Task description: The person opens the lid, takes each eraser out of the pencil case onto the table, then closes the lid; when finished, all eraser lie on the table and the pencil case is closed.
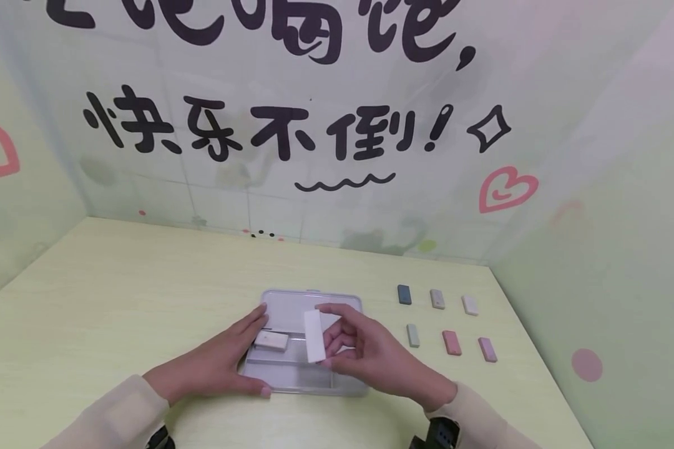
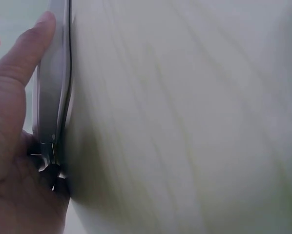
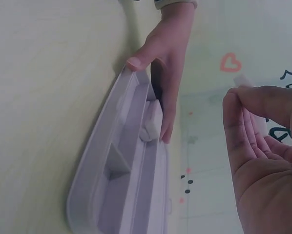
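Observation:
A pale translucent pencil case (image 1: 285, 309) lies opened flat on the table, its lid on the far side and divided compartments on the near side. My left hand (image 1: 216, 362) holds its left end, thumb on the front wall and fingers along the side, as the left wrist view shows on the case wall (image 2: 52, 92). Above the case, my right hand (image 1: 365, 352) pinches a white eraser (image 1: 314, 337) by its ends between thumb and fingertips. Another white eraser (image 1: 271, 340) sits tilted in the left of the case's back compartment, also plain in the right wrist view.
Small block erasers lie in two rows right of the case: blue (image 1: 404, 294), grey (image 1: 437, 299) and white (image 1: 470, 305) behind; pale green-grey (image 1: 412, 335), pink (image 1: 452, 342) and purple (image 1: 487, 349) in front. Printed walls (image 1: 269, 206) bound the table (image 1: 146, 274) at the back and sides.

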Tool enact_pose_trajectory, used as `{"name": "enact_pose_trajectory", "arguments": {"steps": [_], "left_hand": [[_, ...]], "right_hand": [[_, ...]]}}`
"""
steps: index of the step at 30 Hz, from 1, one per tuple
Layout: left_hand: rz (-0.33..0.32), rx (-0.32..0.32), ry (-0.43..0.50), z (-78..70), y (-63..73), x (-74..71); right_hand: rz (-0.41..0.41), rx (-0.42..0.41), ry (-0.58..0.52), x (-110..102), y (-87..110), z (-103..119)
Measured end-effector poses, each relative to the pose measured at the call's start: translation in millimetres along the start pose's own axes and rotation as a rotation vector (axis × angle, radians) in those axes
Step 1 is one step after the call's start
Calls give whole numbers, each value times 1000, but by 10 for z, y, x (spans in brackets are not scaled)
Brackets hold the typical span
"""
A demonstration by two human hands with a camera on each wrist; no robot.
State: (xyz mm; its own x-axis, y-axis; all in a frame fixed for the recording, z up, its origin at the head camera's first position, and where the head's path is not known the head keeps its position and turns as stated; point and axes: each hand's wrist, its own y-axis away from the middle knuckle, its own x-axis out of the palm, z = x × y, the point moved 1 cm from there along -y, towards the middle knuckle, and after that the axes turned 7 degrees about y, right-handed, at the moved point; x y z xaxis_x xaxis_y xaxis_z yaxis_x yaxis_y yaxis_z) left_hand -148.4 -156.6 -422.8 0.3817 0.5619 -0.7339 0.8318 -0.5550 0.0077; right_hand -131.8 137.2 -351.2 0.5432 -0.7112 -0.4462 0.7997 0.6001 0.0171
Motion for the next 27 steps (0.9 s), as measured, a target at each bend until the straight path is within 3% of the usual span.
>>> {"name": "enact_pose_trajectory", "arguments": {"steps": [5, 16, 22, 27], "left_hand": [[-3, 8, -7, -11, 3, -5], [-4, 2, -2, 25, 14, 13], [-5, 10, 4, 25, 14, 20], [-3, 1, 6, 25, 20, 16]], "right_hand": [[-13, 38, 9, -84, 308, -201], [-63, -2, 110, -321, 988, -685], [-92, -31, 185, -484, 1219, -894], [-104, -5, 210, -583, 1339, -1011]]}}
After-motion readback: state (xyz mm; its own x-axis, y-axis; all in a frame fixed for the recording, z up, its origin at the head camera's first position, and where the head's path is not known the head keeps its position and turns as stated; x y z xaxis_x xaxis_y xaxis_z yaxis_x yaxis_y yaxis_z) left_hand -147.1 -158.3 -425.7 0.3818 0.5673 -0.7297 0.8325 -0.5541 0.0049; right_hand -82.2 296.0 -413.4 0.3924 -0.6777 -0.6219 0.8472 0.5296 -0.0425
